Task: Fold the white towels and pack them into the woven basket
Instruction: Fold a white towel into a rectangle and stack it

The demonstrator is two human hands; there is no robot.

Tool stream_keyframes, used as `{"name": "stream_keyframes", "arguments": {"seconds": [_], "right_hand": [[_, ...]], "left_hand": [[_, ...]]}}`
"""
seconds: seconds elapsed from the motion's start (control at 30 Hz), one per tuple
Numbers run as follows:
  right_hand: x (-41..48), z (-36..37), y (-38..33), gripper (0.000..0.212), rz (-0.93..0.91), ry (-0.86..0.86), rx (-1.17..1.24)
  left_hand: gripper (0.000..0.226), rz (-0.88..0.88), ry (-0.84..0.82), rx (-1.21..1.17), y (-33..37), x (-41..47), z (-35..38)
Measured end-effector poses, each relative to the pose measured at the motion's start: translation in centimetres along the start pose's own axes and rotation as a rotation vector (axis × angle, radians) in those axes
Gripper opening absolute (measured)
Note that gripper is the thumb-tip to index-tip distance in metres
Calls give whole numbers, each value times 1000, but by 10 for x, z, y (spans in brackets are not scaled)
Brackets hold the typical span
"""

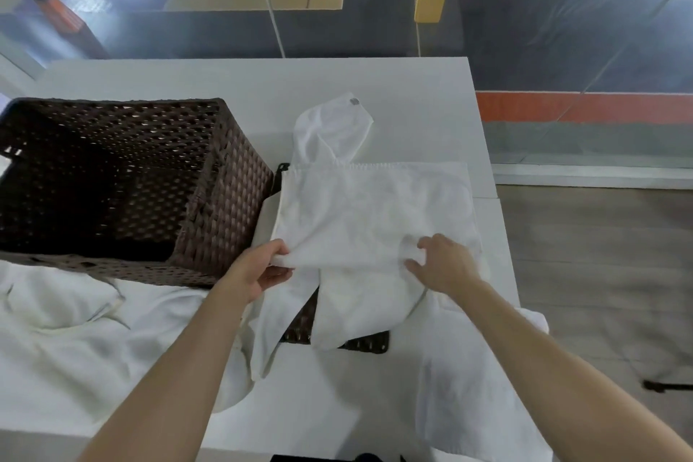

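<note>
A white towel (367, 214) lies spread in the middle of the white table, partly folded, with one end bunched toward the far side. My left hand (258, 268) pinches its near left corner, thumb on top. My right hand (442, 266) rests on the towel's near right part, fingers curled into the cloth. The dark brown woven basket (225, 195) stands to the left, open and with nothing visible inside. More white towels (75, 330) lie in a heap at the near left, and another (468, 386) hangs over the near right edge.
A flat dark woven lid (363, 343) lies under the towel near me. The white table (225, 82) ends at the right around the towel's edge, with wooden floor (600, 274) beyond. Glass panels and wooden posts stand behind the table.
</note>
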State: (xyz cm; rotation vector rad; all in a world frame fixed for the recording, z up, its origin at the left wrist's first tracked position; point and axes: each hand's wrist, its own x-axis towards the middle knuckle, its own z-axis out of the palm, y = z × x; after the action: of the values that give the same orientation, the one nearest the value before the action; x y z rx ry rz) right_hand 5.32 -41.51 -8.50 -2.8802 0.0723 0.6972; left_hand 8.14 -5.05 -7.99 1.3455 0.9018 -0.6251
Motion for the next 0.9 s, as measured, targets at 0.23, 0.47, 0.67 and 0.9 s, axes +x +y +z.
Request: {"name": "stream_keyframes", "arguments": {"seconds": [0.23, 0.47, 0.67, 0.9], "right_hand": [[-25, 20, -148, 56, -491, 527, 83], [-28, 17, -170, 25, -546, 628, 251], [-60, 4, -158, 6, -396, 573, 367], [-69, -16, -153, 38, -190, 539, 574]], "left_hand": [[25, 16, -191, 282, 35, -29, 10], [36, -61, -296, 5, 67, -1, 19], [55, 214, -63, 7, 81, 40, 44], [23, 511, -120, 396, 132, 4, 89]]}}
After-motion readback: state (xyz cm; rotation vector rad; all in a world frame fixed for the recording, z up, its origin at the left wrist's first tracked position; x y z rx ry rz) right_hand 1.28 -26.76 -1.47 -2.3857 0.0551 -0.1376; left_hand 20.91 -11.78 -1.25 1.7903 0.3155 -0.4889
